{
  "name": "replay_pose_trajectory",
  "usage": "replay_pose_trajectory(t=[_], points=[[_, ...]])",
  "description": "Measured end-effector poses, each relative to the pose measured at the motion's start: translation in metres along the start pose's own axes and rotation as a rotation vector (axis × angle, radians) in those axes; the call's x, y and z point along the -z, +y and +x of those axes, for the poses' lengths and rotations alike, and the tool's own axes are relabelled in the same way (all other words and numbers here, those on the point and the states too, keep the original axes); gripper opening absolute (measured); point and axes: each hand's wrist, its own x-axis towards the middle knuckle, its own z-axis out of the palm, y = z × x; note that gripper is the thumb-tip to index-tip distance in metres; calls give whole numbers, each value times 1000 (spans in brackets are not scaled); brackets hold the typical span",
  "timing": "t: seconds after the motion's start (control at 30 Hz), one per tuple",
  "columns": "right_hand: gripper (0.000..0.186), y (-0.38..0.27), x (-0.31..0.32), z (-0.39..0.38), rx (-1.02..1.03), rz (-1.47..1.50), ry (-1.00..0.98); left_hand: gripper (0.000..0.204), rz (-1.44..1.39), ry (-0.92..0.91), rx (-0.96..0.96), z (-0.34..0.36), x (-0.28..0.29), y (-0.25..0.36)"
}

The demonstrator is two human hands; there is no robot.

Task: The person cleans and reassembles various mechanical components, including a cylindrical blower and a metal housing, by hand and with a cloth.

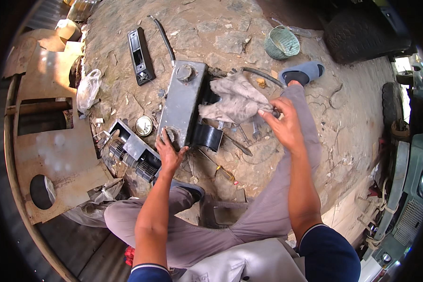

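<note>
A grey rectangular metal box (181, 101) lies on the rocky ground in front of me, with a round fitting near each end of its top. My left hand (170, 152) rests on the near end, fingers spread beside the closer fitting and thumb at the box's edge. Pinched in my right hand (285, 124) is a crumpled, stained grey rag (237, 98), which spreads leftward beside the box. Under and around the rag, a black curved band (207, 137) and several metal tools show in part. What lies directly beneath the cloth is hidden.
Left of the box are a round gauge (144, 125), an opened housing with blower wheels (135, 152) and a long black vent panel (140, 55). A yellow-handled screwdriver (225, 174) lies nearer me. A green basket (282, 43) and a tyre (364, 35) stand at the far right.
</note>
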Motion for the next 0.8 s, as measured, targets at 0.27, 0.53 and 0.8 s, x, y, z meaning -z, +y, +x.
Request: replay_pose_trajectory(t=[0.27,0.53,0.8], points=[[35,0,2,47,247,1204,-181,126,-20,10,0,2,0,5],[84,102,-157,123,-52,-178,-747,127,3,-1,17,6,4,5],[60,109,-217,175,-263,-822,-1153,121,-48,22,23,1,4,6]])
